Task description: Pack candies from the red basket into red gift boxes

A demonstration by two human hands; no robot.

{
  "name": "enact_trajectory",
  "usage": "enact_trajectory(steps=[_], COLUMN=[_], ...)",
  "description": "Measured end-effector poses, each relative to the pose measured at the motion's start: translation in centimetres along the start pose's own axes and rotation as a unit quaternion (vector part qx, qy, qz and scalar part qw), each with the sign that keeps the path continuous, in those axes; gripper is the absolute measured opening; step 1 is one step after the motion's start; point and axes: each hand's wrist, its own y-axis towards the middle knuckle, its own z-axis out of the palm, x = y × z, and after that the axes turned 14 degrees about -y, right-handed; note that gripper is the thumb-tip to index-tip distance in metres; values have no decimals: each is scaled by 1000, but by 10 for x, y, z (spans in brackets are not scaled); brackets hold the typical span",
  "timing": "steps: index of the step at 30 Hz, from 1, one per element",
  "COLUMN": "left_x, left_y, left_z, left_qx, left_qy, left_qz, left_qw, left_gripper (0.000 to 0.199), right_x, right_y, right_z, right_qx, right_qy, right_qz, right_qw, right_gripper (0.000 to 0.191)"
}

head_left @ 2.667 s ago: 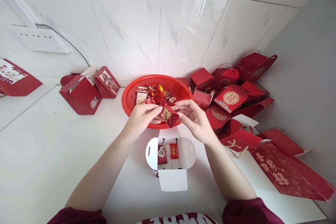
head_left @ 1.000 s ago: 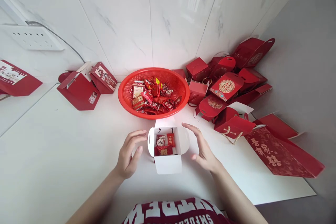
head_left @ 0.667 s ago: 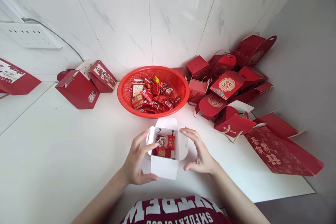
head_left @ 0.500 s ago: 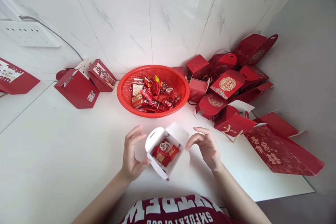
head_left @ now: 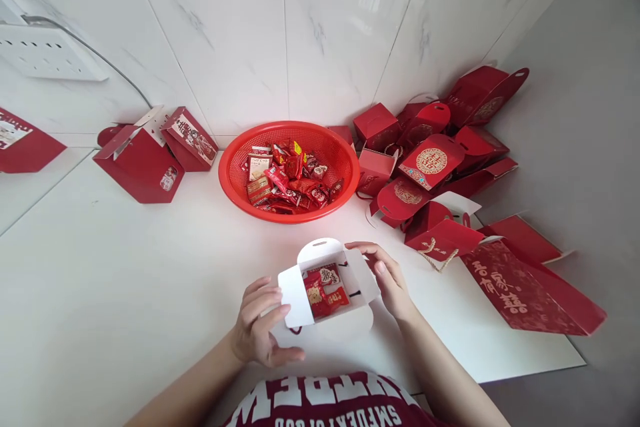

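An open candy box (head_left: pixel 371 282), white inside, stands on the counter in front of me with its flaps spread outward. Several red-wrapped sweets (head_left: pixel 325 290) lie in its bottom. My right hand (head_left: pixel 387 277) grips the box at its right flap, fingers bent round the back and thumb on the near side. At the left flap, my left hand (head_left: pixel 263 320) has its fingers apart, the fingertips at the flap's edge. Part of a dark red cord shows under the box's front left corner. Beyond the box sits a red plastic basket (head_left: pixel 290 218) of wrapped sweets.
A pile of red gift boxes (head_left: pixel 431 160) leans at the right, with a larger red box (head_left: pixel 533 290) nearer me. More red boxes (head_left: pixel 143 170) stand at the left by the tiled wall (head_left: pixel 240 33). A power strip (head_left: pixel 47 53) with a cable is at upper left.
The box has turned, so its handle flap now points away from me. My right hand has closed on the right flap, and my left hand has moved slightly nearer me.
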Motion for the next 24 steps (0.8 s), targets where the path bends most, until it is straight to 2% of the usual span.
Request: enact_trajectory(steps=[2, 3, 5, 9, 11, 13, 16, 21, 22, 24], left_x=[1, 0, -2, -7, -7, -6, 1, 8, 8, 6], left_y=[17, 25, 34, 37, 37, 38, 42, 47, 47, 48], left_z=[2, 2, 3, 2, 1, 1, 1, -1, -1, 0], left_qx=[37, 53, 85, 220, 267, 267, 225, 208, 207, 194], left_qy=[-15, -17, -19, -45, -39, -33, -38, -94, -106, -126], left_qz=[60, 73, 67, 82, 88, 77, 16, -63, -76, -108], left_qw=[997, 996, 994, 971, 959, 960, 973, 972, 970, 967], left_gripper=[49, 51, 63, 70, 75, 67, 53, 42, 39, 32], right_x=[2, 3, 4, 8, 8, 6, 4, 4, 4, 5], right_y=[-3, -4, -3, 2, 5, 5, 4, 0, 0, -1], right_z=[-1, -1, -2, -5, -5, -4, 0, 12, 14, 16], right_qx=[19, 30, 59, 148, 161, 148, 123, 44, 36, 36], right_qy=[15, 15, -8, -109, -155, -188, -221, -262, -257, -234], right_qz=[-45, -60, -93, -176, -211, -235, -244, -191, -184, -184], right_qw=[999, 998, 994, 967, 952, 942, 936, 945, 948, 954], right_gripper=[46, 48, 55, 75, 80, 81, 79, 35, 33, 46])
